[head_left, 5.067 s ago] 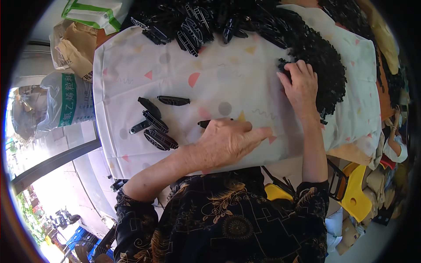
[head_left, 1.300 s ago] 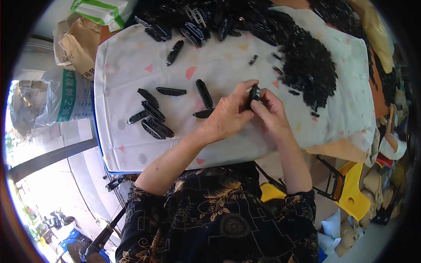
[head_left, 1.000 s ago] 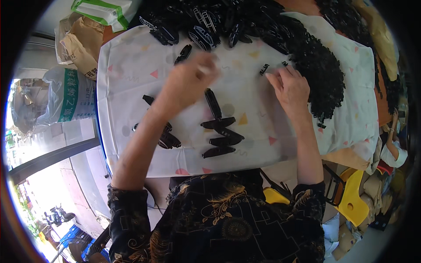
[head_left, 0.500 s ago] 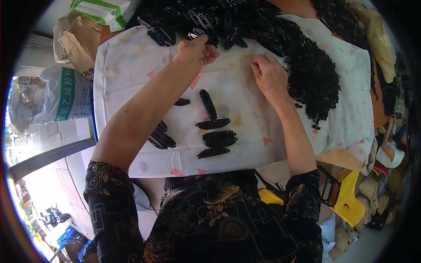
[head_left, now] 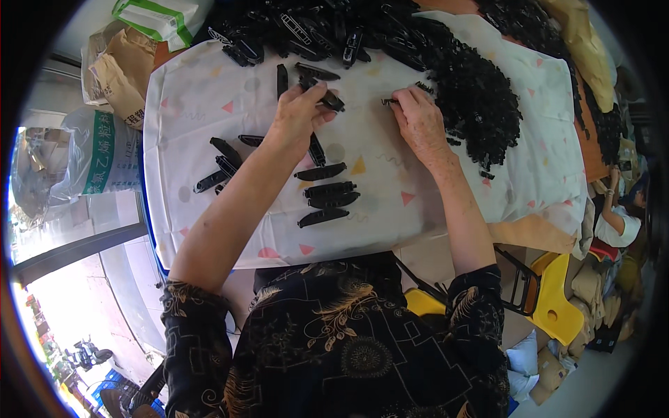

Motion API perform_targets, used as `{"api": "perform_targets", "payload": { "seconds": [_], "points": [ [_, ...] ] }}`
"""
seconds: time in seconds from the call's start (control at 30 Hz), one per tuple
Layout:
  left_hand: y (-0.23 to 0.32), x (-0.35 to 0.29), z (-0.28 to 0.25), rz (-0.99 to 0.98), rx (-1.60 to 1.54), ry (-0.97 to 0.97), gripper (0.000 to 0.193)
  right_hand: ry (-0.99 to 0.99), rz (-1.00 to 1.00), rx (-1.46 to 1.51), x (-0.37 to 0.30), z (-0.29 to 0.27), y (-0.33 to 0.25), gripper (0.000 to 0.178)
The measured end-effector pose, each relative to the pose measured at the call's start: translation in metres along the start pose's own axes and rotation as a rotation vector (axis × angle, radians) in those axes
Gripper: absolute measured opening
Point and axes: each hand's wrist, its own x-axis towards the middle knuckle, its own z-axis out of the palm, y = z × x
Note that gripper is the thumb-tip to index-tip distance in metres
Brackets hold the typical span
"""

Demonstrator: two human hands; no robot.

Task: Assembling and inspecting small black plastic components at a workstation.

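My left hand [head_left: 298, 117] is closed round a long black plastic part [head_left: 332, 102], whose end sticks out past the fingers. Between the thumb and fingertips of my right hand [head_left: 420, 120], a small black plastic piece [head_left: 388, 102] is pinched. Two more long parts lie by my left fingers, one of them an upright strip [head_left: 281, 82]. Below my hands, several curved black parts [head_left: 331, 189] rest in a rough column. Left of my left forearm is another loose group of black parts [head_left: 224, 166].
A big heap of long black parts [head_left: 300, 31] covers the table's far edge. To the right sits a mound of small black pieces [head_left: 488, 104]. The patterned white tablecloth [head_left: 390, 223] lies under everything. Bags [head_left: 115, 150] stand at left, a yellow chair [head_left: 554, 313] and another person [head_left: 617, 216] at right.
My left hand has drawn back from the far heap, now with a long black part in it. A small piece now shows in my right fingers. The whole view has shifted slightly.
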Motion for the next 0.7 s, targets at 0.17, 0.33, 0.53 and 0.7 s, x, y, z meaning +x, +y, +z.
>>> {"api": "perform_targets", "payload": {
  "seconds": [0.17, 0.33, 0.53, 0.7],
  "points": [
    [-0.005, -0.049, 0.001, -0.150, -0.274, -0.347, 0.027, 0.246, -0.250, 0.092, -0.021, -0.019, -0.021, 0.023],
    [-0.015, -0.092, 0.011, -0.279, -0.450, -0.506, 0.032, 0.332, -0.412, 0.022, -0.045, -0.053, -0.053, 0.027],
    [-0.031, -0.110, 0.018, -0.301, -0.478, -0.620, 0.036, 0.350, -0.398, -0.021, -0.070, -0.076, -0.072, 0.027],
    [-0.037, -0.118, 0.021, -0.322, -0.470, -0.645, 0.040, 0.358, -0.388, -0.008, -0.084, -0.078, -0.075, 0.025]
  ]
}}
